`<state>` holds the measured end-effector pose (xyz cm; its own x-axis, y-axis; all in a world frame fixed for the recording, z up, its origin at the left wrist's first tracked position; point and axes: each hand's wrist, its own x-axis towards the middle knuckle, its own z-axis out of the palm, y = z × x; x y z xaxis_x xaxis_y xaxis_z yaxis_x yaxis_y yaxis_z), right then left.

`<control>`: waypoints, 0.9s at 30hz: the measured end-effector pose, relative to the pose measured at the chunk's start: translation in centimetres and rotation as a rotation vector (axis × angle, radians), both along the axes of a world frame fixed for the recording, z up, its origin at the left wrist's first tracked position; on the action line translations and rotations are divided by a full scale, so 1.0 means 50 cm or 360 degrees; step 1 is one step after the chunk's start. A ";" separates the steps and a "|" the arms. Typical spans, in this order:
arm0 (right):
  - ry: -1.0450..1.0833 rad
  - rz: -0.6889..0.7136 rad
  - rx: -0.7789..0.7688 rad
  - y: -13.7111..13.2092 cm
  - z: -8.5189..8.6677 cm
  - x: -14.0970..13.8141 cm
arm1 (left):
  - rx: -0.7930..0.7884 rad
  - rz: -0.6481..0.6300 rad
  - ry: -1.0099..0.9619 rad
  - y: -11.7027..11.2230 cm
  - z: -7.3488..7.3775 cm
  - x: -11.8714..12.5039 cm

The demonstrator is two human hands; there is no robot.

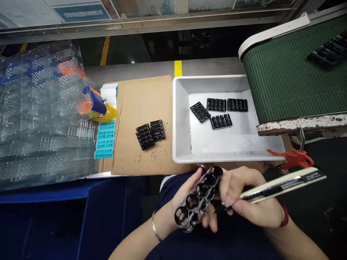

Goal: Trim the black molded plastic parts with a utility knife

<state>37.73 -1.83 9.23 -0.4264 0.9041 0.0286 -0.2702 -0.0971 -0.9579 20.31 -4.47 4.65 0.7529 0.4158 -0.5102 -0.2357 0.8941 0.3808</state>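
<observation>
My left hand is closed around a black molded plastic part with a row of round openings, held tilted above my lap. In my right hand is a utility knife with a cream handle and a dark label, its handle slanting up to the right. The knife's front end meets the near side of the black part, and its blade is mostly hidden by my fingers. Two similar black parts lie side by side on a cardboard sheet ahead of my left hand.
A white tray holds several black parts. At right, a green conveyor belt carries another black part, with an orange-handled clamp below. Clear plastic trays, tape rolls and blue labels stand at left.
</observation>
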 end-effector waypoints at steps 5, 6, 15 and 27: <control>0.0195 -0.0259 -0.0663 0.010 -0.021 0.000 | 0.0746 0.0351 0.0490 0.000 -0.030 -0.020; 0.0216 -0.0294 -0.0768 0.012 -0.023 -0.001 | 0.1027 0.0390 0.0633 -0.001 -0.032 -0.027; -0.0219 -0.0415 -0.0287 -0.025 0.010 -0.006 | 0.1669 0.0514 0.0976 0.019 0.033 -0.043; -0.0762 -0.0150 0.0372 -0.036 0.039 -0.008 | 0.1672 0.0228 0.1039 0.006 0.065 -0.045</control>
<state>37.35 -3.61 11.20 -0.3582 0.9320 0.0557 0.2048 0.1367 -0.9692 18.06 -4.18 7.92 0.3983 0.9061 -0.1427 0.1962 0.0678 0.9782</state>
